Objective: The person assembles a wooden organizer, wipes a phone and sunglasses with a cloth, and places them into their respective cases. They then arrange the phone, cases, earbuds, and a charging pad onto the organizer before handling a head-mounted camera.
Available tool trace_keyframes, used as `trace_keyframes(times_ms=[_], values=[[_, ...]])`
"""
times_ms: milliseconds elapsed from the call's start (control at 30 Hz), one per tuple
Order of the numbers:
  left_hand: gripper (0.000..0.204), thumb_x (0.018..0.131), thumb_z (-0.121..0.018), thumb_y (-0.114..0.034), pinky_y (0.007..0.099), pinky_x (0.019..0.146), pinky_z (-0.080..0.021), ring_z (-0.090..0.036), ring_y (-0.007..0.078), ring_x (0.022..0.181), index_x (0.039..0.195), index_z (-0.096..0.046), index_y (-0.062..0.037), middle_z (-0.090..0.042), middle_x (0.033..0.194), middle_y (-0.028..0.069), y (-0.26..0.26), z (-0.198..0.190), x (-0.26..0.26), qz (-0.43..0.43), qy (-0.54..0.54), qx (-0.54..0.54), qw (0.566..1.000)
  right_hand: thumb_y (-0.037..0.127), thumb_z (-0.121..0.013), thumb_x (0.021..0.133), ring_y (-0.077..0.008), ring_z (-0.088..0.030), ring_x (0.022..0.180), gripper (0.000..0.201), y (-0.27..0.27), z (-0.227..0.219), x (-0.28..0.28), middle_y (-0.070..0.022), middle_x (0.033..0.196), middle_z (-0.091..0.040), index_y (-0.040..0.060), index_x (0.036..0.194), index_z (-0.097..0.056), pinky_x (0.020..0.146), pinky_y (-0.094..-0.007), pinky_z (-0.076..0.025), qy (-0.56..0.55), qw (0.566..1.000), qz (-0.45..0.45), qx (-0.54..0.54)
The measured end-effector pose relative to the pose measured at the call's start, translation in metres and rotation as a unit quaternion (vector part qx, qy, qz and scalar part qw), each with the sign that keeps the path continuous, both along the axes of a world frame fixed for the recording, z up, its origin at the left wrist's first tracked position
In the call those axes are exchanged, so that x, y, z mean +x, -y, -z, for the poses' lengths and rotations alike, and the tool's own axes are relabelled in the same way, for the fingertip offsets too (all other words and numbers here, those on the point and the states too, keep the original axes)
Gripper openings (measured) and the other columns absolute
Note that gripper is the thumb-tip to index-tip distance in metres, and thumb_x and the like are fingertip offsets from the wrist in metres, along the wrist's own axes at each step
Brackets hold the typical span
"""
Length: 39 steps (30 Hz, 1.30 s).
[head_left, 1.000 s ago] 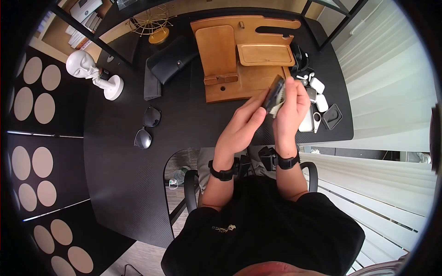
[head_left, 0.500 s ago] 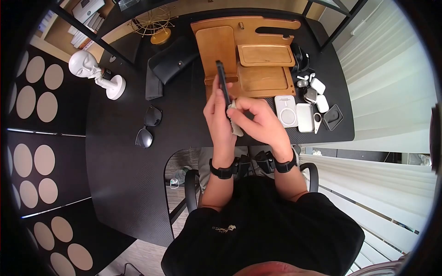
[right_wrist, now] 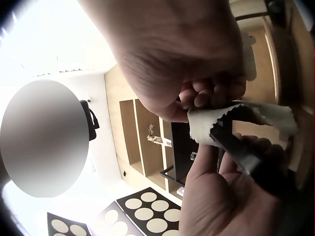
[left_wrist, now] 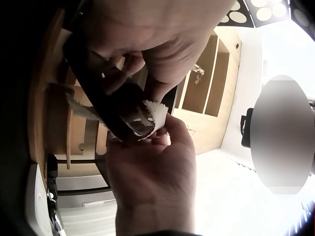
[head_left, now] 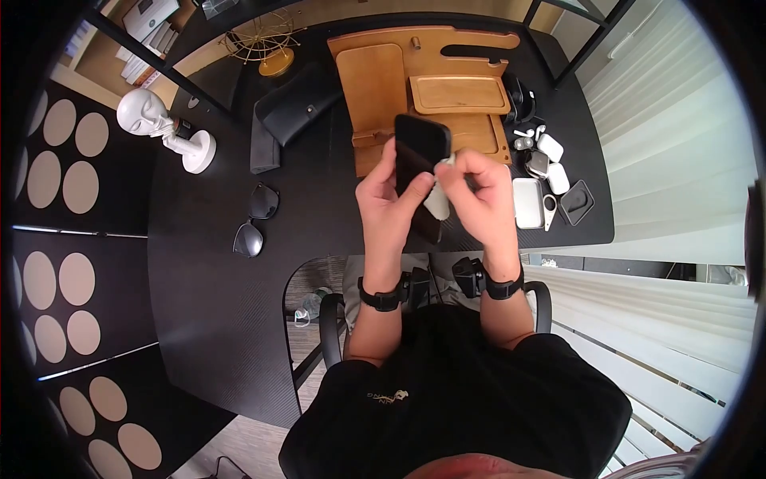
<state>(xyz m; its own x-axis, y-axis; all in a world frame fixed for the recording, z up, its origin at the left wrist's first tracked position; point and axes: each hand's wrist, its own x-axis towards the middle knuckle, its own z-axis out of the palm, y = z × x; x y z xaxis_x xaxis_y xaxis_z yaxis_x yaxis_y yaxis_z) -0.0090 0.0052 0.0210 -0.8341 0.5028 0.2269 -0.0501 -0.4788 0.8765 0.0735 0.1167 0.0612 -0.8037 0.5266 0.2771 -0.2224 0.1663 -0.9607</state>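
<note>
In the head view a black smartphone (head_left: 421,137) is held up over the desk's front edge, its dark glossy face towards the camera. My left hand (head_left: 384,209) grips it by the left side, thumb across the face. My right hand (head_left: 483,195) pinches a pale cloth (head_left: 438,204) against the phone's right edge. The right wrist view shows the cloth (right_wrist: 203,129) with its zigzag-cut border, folded over an edge of the phone (right_wrist: 248,160). Seen from the left wrist, the cloth (left_wrist: 156,116) wraps one end of the phone.
Behind the hands stands a wooden desk organizer (head_left: 459,94). To the right lie a white open tray (head_left: 528,203), earbud cases (head_left: 550,148), a watch (head_left: 538,164) and a small black tray (head_left: 576,203). Sunglasses (head_left: 257,219), a black case (head_left: 299,108) and a white mannequin head (head_left: 144,112) are on the left.
Both hands first moved left with the phone and cloth, then slightly back right. The phone has turned from edge-on to face the head camera. The right hand has shifted along its right edge.
</note>
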Motion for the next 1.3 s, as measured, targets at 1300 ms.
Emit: trace_keyframes(times_ms=[1300], values=[[0.055,0.089,-0.070,0.009,0.0268,0.102,-0.045,-0.058,0.0124,0.116,0.141,-0.051,0.0083,-0.063,0.130,0.0096,-0.008,0.012,0.006,-0.019,0.046,0.021,0.999,0.007,-0.070,0.088,-0.0192,-0.049,0.052,0.025,0.002,-0.005,-0.003,-0.0091,0.057,-0.049,-0.0008,0.072,-0.052,0.051,-0.0325,-0.039,-0.031,0.988,0.037,0.148]])
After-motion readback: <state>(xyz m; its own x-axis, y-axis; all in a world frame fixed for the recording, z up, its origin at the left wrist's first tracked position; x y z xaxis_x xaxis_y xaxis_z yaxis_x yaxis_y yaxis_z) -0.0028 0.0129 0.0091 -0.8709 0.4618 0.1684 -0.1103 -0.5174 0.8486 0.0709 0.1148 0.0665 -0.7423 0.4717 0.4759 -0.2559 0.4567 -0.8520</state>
